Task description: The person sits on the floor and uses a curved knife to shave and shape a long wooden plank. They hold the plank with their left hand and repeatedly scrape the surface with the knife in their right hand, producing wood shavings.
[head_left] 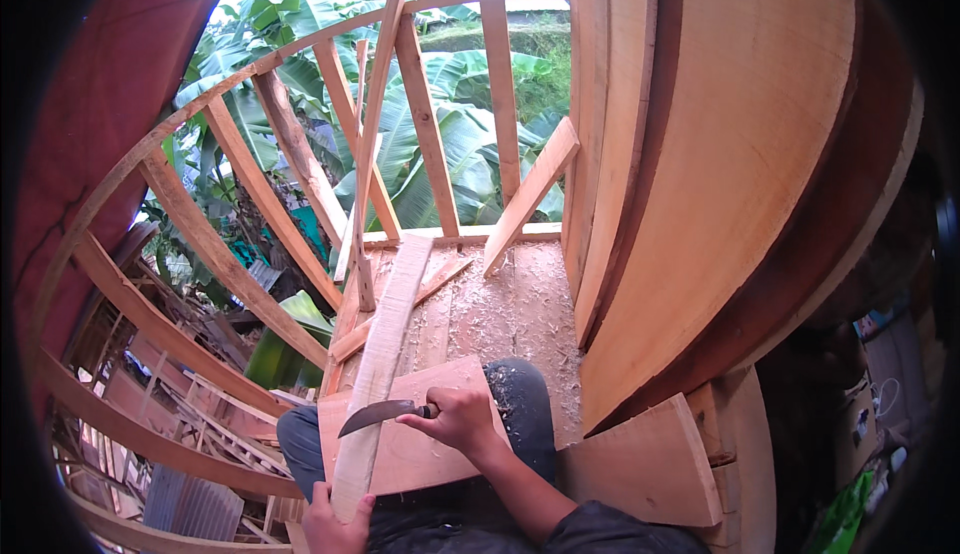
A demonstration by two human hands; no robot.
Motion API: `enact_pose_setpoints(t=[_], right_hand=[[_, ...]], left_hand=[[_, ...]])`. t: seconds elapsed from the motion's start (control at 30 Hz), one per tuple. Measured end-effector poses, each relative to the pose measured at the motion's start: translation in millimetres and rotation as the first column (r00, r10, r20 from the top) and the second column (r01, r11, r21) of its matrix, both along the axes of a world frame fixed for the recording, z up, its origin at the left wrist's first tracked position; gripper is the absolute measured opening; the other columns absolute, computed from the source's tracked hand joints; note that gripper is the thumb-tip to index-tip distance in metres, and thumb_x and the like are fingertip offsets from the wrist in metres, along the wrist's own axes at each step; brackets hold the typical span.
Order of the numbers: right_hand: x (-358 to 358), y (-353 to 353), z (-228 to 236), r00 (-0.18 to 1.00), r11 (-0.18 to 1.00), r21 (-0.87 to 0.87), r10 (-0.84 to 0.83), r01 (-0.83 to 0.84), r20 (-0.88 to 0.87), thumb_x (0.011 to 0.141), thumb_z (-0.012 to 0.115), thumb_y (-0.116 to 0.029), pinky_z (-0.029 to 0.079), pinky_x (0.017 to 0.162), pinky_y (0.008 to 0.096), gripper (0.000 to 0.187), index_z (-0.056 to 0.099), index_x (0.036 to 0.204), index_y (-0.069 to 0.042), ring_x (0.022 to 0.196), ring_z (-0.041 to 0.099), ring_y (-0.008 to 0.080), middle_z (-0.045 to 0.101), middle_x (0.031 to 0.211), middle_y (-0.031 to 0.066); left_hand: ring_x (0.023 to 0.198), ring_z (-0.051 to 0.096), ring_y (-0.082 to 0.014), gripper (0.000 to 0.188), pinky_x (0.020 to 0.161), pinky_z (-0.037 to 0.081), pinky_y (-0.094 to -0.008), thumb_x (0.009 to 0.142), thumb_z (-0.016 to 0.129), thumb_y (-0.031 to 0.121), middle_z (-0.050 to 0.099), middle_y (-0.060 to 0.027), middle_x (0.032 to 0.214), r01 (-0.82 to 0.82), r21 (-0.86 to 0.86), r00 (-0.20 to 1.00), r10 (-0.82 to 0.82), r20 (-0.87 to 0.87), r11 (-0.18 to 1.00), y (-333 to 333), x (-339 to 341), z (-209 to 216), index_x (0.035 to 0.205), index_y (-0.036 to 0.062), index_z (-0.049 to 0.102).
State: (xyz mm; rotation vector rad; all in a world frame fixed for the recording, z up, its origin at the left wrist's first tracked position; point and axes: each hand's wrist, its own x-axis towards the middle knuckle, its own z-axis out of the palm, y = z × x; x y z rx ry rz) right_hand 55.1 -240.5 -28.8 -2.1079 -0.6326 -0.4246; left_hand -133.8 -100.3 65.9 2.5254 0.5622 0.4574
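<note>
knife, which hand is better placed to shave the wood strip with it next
Right, most likely: the right hand grips the curved knife, its blade crossing the wood strip, while the left hand is occupied holding the strip's near end.

plank floor [435, 326] (daylit), slatted wooden railing [429, 124], perhaps a red wall [120, 74].

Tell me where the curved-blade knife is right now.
In the head view, the curved-blade knife is left of centre in the lower half, gripped in the right hand, its blade across the long wooden strip.
</note>
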Motion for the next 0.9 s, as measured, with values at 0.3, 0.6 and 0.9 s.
enact_pose_setpoints(t=[0.3,0.6,0.9], right_hand=[[-13.4,8.7,-2.6,0.986,0.998,0.047,0.057,-0.051,-0.155,0.075,0.061,-0.061,0.046,0.045,0.0387,0.057,0.057,0.058,-0.007,0.047,0.059,0.0292,0.055,0.051,0.0107],[-17.3,9.2,-4.5,0.963,0.994,0.092,0.074,-0.052,-0.26,0.075,0.068,-0.05,0.041,0.043,0.0364,0.047,0.059,0.064,-0.005,0.045,0.056,0.0279,0.05,0.049,0.0122],[-21.0,15.0,-4.7,0.664,0.915,0.394,0.35,-0.09,-0.661,0.087,0.063,-0.03,0.033,0.041,0.0285,0.033,0.055,0.071,-0.002,0.045,0.039,0.0062,0.043,0.05,-0.0008]], left_hand=[[0.069,0.062,-0.0346,0.035,0.062,0.046,-0.0392,0.077,0.07,0.025,0.061,-0.0192,0.072,-0.037,0.022,0.999,0.037,-0.008,0.999,0.9,-5.4,6.2,0.089,-0.001,0.05],[0.072,0.061,-0.0416,0.041,0.062,0.046,-0.0456,0.077,0.07,0.034,0.061,-0.0223,0.074,-0.045,-0.033,0.997,0.043,-0.067,0.998,-0.5,-3.3,12.7,0.091,0.0012,0.049],[0.075,0.063,-0.0386,0.045,0.064,0.049,-0.0425,0.074,0.073,0.036,0.062,-0.0209,0.075,-0.079,-0.113,0.989,0.063,-0.134,0.99,16.0,-6.8,7.9,0.092,0.001,0.05]])
